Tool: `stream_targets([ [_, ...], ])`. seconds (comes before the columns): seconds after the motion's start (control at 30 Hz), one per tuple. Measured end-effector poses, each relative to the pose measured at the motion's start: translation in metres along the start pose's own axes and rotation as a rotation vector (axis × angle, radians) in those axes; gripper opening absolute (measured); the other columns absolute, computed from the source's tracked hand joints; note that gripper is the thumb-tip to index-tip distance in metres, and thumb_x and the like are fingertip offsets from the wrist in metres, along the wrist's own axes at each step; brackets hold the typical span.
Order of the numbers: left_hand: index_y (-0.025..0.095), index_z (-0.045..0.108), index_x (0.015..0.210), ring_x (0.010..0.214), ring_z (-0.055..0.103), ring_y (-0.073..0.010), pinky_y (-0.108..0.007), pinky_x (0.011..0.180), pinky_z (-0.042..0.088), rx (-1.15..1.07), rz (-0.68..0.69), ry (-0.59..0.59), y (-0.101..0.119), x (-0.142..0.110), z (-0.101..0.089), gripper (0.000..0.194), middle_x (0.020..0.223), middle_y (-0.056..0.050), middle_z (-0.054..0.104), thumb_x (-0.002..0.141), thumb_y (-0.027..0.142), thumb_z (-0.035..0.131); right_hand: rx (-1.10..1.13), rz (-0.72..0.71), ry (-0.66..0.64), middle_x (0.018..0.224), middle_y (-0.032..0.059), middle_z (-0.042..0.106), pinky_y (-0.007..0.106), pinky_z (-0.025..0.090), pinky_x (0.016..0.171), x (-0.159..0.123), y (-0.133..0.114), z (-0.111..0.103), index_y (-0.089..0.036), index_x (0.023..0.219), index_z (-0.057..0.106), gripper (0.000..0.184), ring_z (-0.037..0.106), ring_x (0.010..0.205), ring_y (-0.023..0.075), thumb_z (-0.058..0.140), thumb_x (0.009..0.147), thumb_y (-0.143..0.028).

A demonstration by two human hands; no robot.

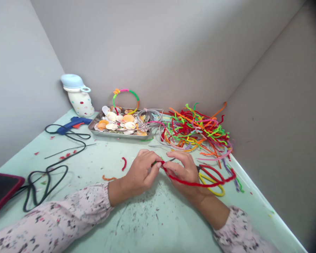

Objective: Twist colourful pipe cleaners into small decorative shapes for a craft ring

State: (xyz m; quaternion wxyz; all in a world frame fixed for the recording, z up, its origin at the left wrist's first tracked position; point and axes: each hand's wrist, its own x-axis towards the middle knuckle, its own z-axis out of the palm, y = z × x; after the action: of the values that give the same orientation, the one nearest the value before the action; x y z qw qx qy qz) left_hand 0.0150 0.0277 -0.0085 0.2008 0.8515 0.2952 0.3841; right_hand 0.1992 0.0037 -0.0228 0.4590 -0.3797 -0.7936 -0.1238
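A long red pipe cleaner [192,183] runs from between my fingertips out over my right wrist, its far end bent to the right. My left hand [142,170] pinches its near end, where a bit of green also shows. Thumb and fingers of my right hand [184,172] close on the red strand right beside the left fingertips. What the green piece is stays mostly hidden by my fingers. Beside my right wrist lie scissors [213,179] with red and yellow handles, partly covered by the hand. A short red piece [124,163] rests left of my hands.
Behind stands a metal tray [116,135] of seashells, with a multicoloured pipe-cleaner ring [134,94] upright on it. A pipe-cleaner heap [200,130] fills the back right. Leftward are a bottle [80,102], blue glue gun [73,123], dark cord [55,167] and red-edged device [2,189].
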Motion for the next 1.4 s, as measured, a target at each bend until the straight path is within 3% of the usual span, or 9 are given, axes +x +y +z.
stream_targets([
  [0.7,0.017,0.057,0.090,0.076,0.050,-0.0180,-0.035,0.078,0.037,0.047,0.040,0.019,-0.0006,0.0023,0.0012,0.019,0.077,-0.004,0.059,0.094,0.023,0.040,0.254,0.222,-0.062,0.087,0.0023,0.065,0.035,0.049,0.078,-0.0010,0.0004,0.0021,-0.025,0.092,0.058,0.010,0.061,0.086,0.0187,0.056,0.086,-0.017],
  [1.17,0.017,0.057,0.091,0.076,0.049,-0.0180,-0.036,0.081,0.036,0.111,0.056,-0.024,-0.0039,0.0016,0.0012,0.018,0.078,-0.004,0.058,0.094,0.021,0.039,0.272,0.349,-0.107,0.087,0.0026,0.066,0.036,0.050,0.082,-0.0005,-0.0014,0.0009,-0.023,0.095,0.060,0.008,0.063,0.087,0.0196,0.057,0.087,-0.023],
  [1.4,0.017,0.057,0.091,0.079,0.049,-0.0184,-0.038,0.086,0.034,0.229,0.054,-0.080,-0.0048,0.0032,0.0014,0.020,0.079,-0.004,0.057,0.094,0.019,0.037,0.348,0.413,-0.180,0.084,0.0030,0.063,0.035,0.048,0.083,0.0012,0.0003,0.0003,-0.021,0.085,0.059,0.005,0.062,0.084,0.0190,0.056,0.087,-0.025],
])
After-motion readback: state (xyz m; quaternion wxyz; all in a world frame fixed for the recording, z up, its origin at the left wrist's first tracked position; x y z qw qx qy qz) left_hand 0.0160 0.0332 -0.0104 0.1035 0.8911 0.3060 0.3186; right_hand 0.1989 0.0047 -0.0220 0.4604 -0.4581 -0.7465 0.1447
